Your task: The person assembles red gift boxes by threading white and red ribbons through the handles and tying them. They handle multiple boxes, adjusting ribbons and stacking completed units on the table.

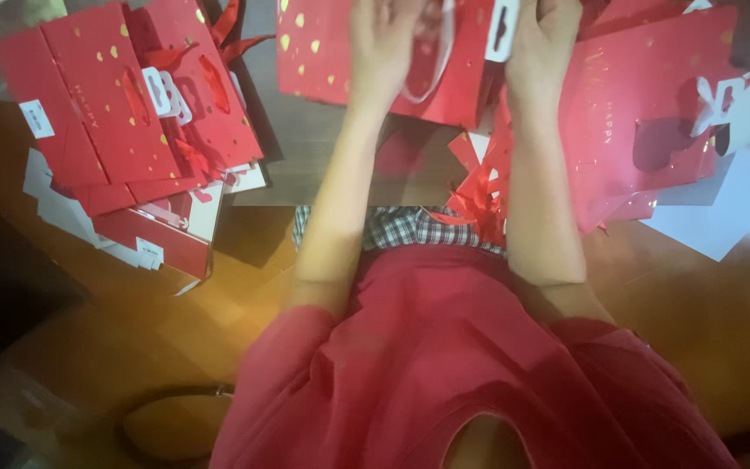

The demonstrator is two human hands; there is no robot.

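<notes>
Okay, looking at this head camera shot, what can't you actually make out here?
- Fingers of the left hand and right hand: cut off by the top edge.
- Red gift bag they hold: top cropped, motion-blurred.
- White handle piece: partly cut off.
- Bag pile: lower bags covered by upper ones.
- Ribbons: partly behind the right forearm.

Glossy red paper bag (340, 52) w/ gold spots (foil-like); matt white paper sheet (731, 208).

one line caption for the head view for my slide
Seen from above, left hand and right hand hold a red gift bag with gold dots, between stacks of flat red bags.
</notes>
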